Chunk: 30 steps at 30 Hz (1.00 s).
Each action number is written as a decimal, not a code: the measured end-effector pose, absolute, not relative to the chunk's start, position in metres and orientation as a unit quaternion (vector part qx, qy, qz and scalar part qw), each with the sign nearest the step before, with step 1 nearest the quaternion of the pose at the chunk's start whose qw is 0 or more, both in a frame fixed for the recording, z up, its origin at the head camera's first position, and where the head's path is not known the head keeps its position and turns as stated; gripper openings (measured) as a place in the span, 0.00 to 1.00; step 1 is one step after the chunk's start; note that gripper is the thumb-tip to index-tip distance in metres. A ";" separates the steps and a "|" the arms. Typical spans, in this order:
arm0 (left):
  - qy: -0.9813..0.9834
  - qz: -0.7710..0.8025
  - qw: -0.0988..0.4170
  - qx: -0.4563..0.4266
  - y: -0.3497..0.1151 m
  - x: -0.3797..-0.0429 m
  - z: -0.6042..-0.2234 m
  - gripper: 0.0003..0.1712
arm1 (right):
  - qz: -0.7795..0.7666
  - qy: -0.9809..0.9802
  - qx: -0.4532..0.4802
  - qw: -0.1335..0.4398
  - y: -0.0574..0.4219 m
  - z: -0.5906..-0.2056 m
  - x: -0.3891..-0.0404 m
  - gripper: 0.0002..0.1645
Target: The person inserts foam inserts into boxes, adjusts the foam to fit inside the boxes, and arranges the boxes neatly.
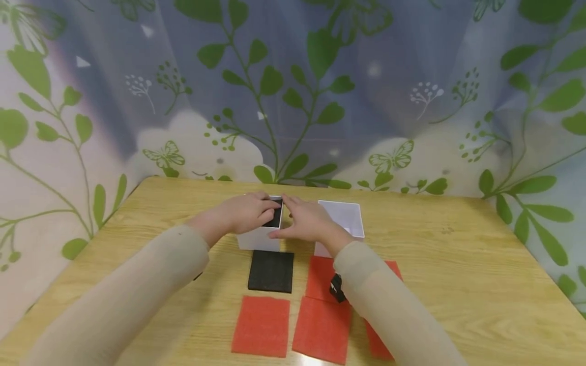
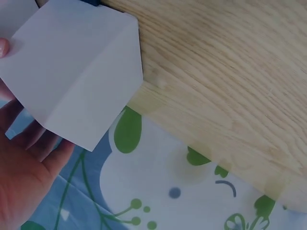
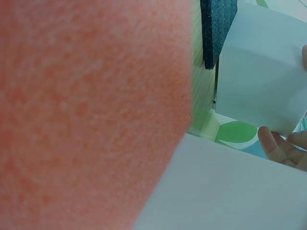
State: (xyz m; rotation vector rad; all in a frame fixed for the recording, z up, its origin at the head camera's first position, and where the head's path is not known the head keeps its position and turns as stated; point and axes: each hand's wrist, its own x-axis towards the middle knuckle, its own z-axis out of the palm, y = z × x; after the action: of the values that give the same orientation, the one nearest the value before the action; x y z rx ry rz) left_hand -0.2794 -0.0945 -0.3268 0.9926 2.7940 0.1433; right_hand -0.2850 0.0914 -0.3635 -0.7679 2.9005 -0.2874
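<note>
A small white box [image 1: 259, 239] stands on the table with a black square [image 1: 276, 216] inside. My left hand [image 1: 242, 211] reaches over its left side, fingers and thumb on the black square; whether they pinch it is hard to see. My right hand [image 1: 309, 219] holds the box at its right side, thumb on the near wall and fingertips at the far corner. White box walls [image 2: 72, 62] and a hand [image 2: 24, 177] beside them show in the left wrist view. Just right of my right hand is a second white box [image 1: 348, 217]. In front lies another black square [image 1: 271, 272].
Several red squares lie on the near part of the table, among them one on the left [image 1: 261, 326] and one in the middle [image 1: 322, 329]. My right forearm covers part of them. A leaf-patterned curtain [image 1: 293, 101] hangs behind the wooden table [image 1: 458, 274].
</note>
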 end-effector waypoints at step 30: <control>0.946 0.013 0.089 0.311 -0.091 -0.256 -0.330 0.28 | -0.098 0.960 -0.257 0.061 0.092 -0.365 -0.286 0.65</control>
State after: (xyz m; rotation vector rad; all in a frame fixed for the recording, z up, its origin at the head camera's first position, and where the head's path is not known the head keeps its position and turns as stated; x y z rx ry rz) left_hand -0.2561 -0.0905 -0.3296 0.9248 2.8158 0.0394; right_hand -0.2865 0.0924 -0.3654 -0.7779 2.9033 -0.2951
